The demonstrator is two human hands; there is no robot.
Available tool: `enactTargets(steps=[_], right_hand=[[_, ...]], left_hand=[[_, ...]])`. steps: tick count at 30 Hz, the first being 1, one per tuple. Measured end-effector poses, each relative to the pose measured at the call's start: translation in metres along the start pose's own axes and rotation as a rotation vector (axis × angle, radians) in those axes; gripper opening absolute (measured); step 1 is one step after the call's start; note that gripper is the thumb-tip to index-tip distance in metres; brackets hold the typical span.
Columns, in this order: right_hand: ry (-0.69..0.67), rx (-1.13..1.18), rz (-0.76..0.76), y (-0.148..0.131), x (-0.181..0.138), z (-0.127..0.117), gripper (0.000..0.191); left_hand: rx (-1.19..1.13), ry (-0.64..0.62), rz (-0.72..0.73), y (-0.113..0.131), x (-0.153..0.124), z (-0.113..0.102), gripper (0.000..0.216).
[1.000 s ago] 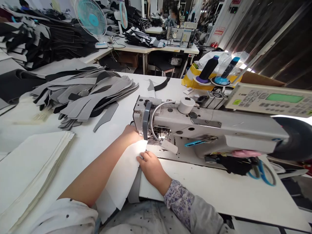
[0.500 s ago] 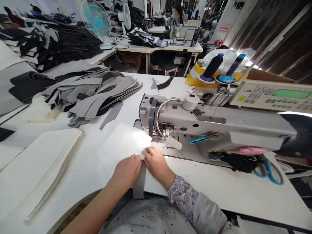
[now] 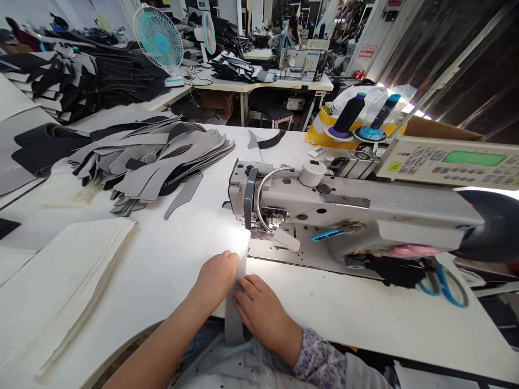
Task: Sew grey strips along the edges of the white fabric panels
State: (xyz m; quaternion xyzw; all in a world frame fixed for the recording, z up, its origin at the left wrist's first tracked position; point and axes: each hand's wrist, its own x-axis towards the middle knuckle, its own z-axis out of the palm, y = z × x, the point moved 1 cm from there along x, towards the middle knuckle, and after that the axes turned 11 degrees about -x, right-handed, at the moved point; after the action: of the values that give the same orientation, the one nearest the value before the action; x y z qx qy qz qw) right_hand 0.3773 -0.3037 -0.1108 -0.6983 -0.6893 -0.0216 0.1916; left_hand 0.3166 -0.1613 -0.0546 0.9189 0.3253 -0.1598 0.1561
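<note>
A narrow grey fabric strip (image 3: 234,319) runs from near the sewing machine's needle area down over the table's front edge toward my lap. My left hand (image 3: 217,278) is closed, its fingertips pinching the strip's upper left edge. Lower down, my right hand (image 3: 265,313) lays its fingers over the strip's right edge; its thumb is hidden. Beside the strip's top end, a white sheet (image 3: 243,243) shows under the lamp glare, and its outline is hard to make out against the table. The sewing machine (image 3: 300,197) stands just beyond both hands.
Grey fabric pieces (image 3: 162,156) lie heaped at the back left, with a stack of white sheets (image 3: 77,275) nearer on the left. Blue-handled scissors (image 3: 446,286) and a blue tool (image 3: 330,233) rest by the machine. Thread cones (image 3: 348,116) stand behind it.
My right hand has slid down the strip toward me, away from my left hand. My left hand has moved slightly up the strip. The white sheet shows less clearly.
</note>
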Motion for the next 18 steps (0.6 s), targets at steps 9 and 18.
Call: enactTargets(steps=[9, 18], right_hand=[[-0.002, -0.032, -0.025, 0.005, 0.003, 0.010, 0.029], [-0.023, -0.076, -0.044, 0.011, 0.011, 0.015, 0.047]], left_hand=[[0.037, 0.026, 0.003, 0.005, 0.030, -0.004, 0.028], [0.018, 0.041, 0.021, -0.006, 0.010, -0.004, 0.030]])
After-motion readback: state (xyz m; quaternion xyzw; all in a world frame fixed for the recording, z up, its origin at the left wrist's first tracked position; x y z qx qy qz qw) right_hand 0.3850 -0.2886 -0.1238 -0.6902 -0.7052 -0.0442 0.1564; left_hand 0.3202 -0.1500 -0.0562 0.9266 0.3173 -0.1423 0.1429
